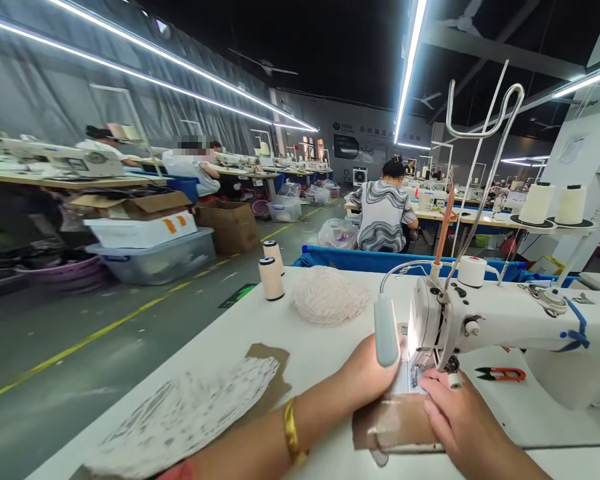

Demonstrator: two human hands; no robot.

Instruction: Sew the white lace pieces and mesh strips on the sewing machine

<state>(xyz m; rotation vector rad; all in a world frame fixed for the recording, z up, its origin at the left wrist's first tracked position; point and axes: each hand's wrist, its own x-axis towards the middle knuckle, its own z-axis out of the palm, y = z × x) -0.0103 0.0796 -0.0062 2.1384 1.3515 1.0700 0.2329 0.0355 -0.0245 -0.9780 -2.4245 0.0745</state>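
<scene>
Two bare hands meet at the sewing machine (515,320), one on either side of its presser foot (416,377). Your left hand (373,367) lies to the left of the foot, its fingers partly behind the grey lamp head (387,330), so whether they grip or simply press cannot be told. Your right hand (453,403) is bent low, with its fingertips close beside the foot; whether they pinch anything is also unclear.

The brown piece (400,420), shiny on top, lies flat in front of the foot, between your forearms, and your right hand touches its right side. Good control here probably calls for light, even pressure from both sides, the brown piece kept flat and square, and fingertips (the right ones above all) out of the needle's line. Tugging could skew whatever is under the foot.

Farther out, red-handled snips (503,375) lie to the right under the machine arm, apart from your hand. A white lacy piece (195,407) rests over brown backing (280,367) on your left, and a lacy pile (330,297) sits beyond, beside two thread cones (271,280). Past the table (230,333), a co-worker in a patterned shirt (384,210) sits facing away.
</scene>
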